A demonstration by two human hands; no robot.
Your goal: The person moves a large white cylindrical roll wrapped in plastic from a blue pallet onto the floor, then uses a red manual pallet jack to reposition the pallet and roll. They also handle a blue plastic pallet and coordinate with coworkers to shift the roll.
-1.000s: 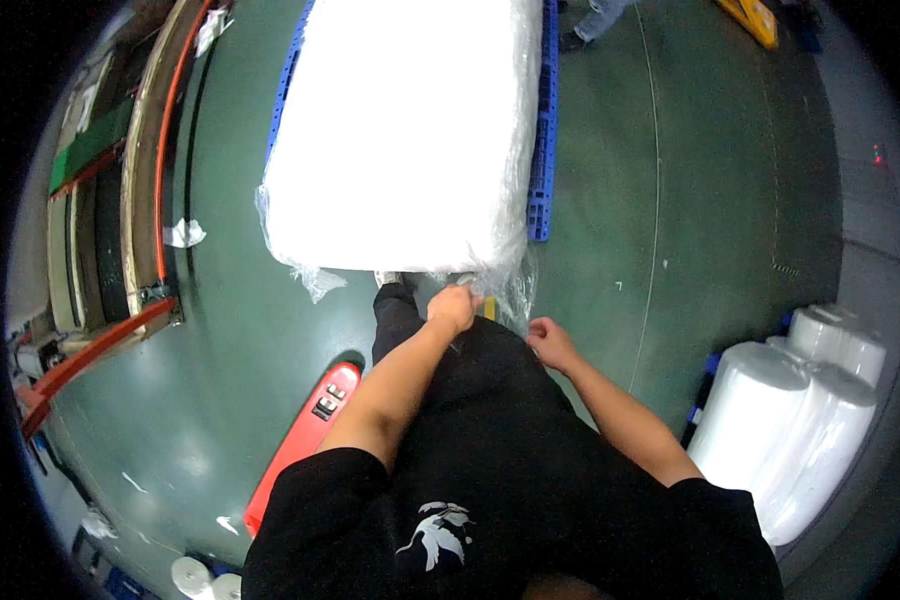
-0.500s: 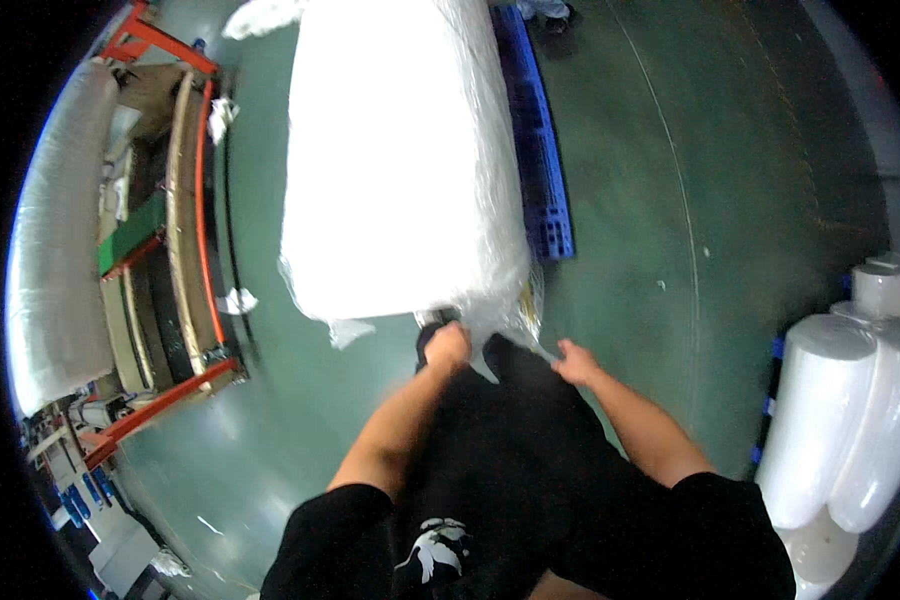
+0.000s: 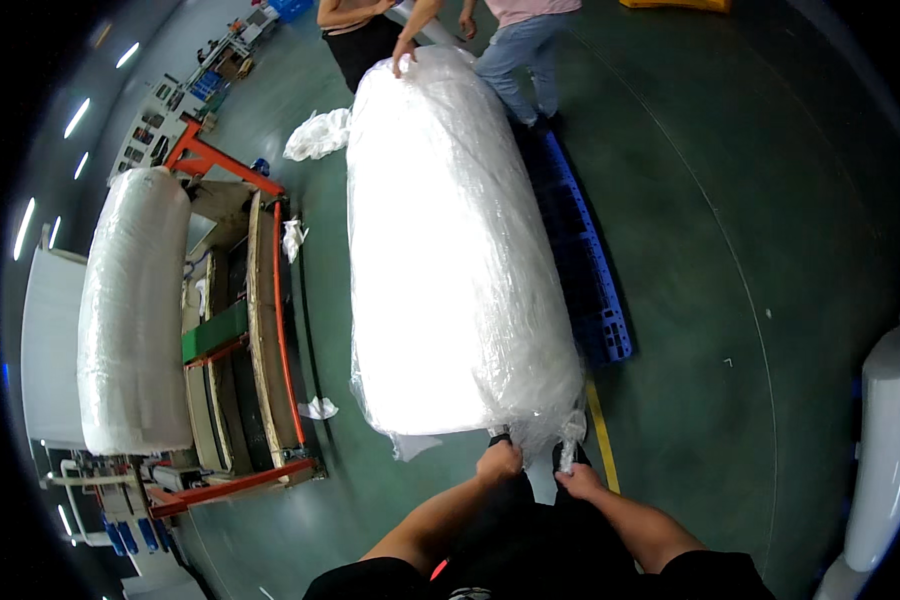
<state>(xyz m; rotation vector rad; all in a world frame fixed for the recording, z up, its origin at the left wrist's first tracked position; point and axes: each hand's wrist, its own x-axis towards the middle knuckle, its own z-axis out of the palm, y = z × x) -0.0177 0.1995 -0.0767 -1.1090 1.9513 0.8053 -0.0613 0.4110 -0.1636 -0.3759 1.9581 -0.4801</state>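
Note:
A long, bulky white roll [image 3: 440, 260] wrapped in clear plastic film [image 3: 535, 400] lies lengthwise before me, its near end just beyond my hands. My right hand [image 3: 582, 482] is closed round a bunched, twisted strip of the film at the near right corner. To its left, my left hand [image 3: 499, 461] forms a fist against the loose film hanging from the same end; its fingertips are partly hidden. At the far end, another person's hand [image 3: 402, 55] touches the top of the roll.
Along the roll's right side runs a blue pallet [image 3: 590, 260]. An orange-framed rack [image 3: 282, 330] and another wrapped roll [image 3: 135, 320] stand left. Crumpled white film [image 3: 320, 135] lies on the floor. Two people stand at the far end. White rolls [image 3: 885, 450] stand at the right.
My view has tilted up, bringing the roll's far end and two people into sight. My hands have come closer together, and the film in my right hand is now bunched up.

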